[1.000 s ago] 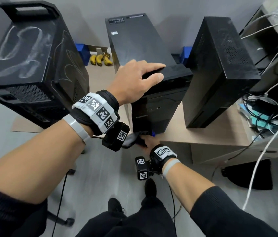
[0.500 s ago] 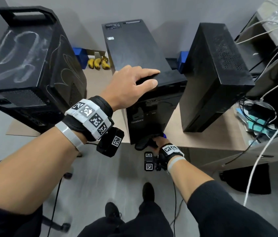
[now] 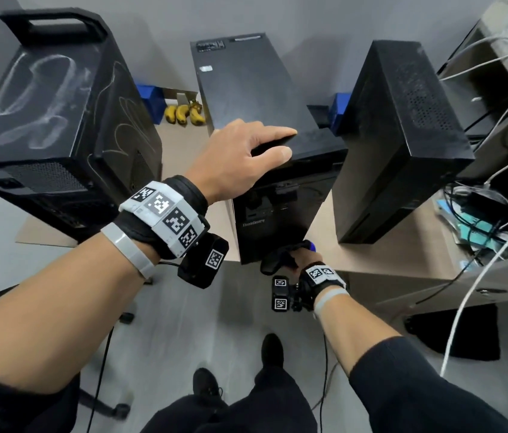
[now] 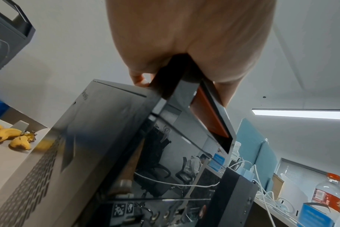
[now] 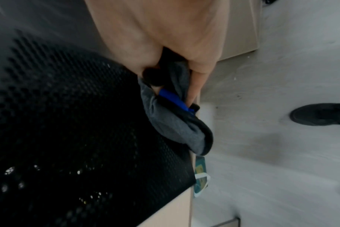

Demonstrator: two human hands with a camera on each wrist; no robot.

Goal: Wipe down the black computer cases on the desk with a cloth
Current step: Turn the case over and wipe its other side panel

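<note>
The middle case (image 3: 259, 98), set at the front edge of the desk (image 3: 387, 254), is gripped over its top front rim by the left hand (image 3: 240, 157), fingers above and thumb below. The cloth (image 3: 277, 257) is clenched, bunched, in the right hand (image 3: 301, 256) at the case's bottom front corner. The cloth is best spread flat and drawn upward in overlapping strokes, with the top held firm against tipping.

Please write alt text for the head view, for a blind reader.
A left hand grips the top front edge of the middle black computer case; the right hand holds a dark cloth at its base. A scribble-marked case and a third case flank it.
</note>
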